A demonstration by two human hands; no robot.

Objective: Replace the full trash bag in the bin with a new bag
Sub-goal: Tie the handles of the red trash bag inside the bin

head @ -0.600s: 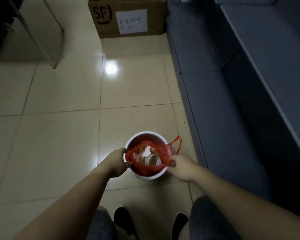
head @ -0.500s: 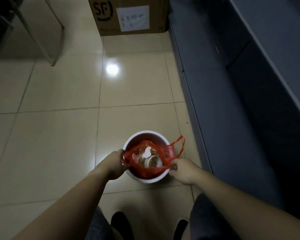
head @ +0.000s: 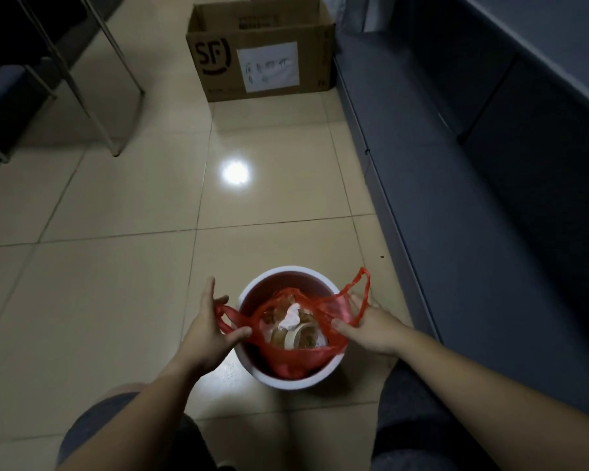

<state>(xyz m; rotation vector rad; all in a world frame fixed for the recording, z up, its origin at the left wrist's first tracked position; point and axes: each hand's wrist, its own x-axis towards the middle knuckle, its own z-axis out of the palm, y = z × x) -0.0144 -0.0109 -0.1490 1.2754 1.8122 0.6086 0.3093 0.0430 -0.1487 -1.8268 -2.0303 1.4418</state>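
Note:
A small round white bin (head: 323,375) stands on the tiled floor close in front of me. Inside it sits a red trash bag (head: 296,360) filled with white paper and round tape-like rubbish. The bag's mouth is pulled off the rim and lifted above it. My left hand (head: 208,329) pinches the bag's left handle loop between thumb and fingers. My right hand (head: 371,326) grips the right side of the bag, with the right handle loop standing up over its fingers.
A brown cardboard box (head: 262,62) with a white label stands on the floor ahead. Dark grey cabinets (head: 473,198) run along the right side, close to the bin. Metal chair legs (head: 92,96) stand at the far left. My knees frame the bottom edge.
Both hands have pulled the bag's edges off the bin rim and raised the handles outward. The view has shifted, so the box shows more fully.

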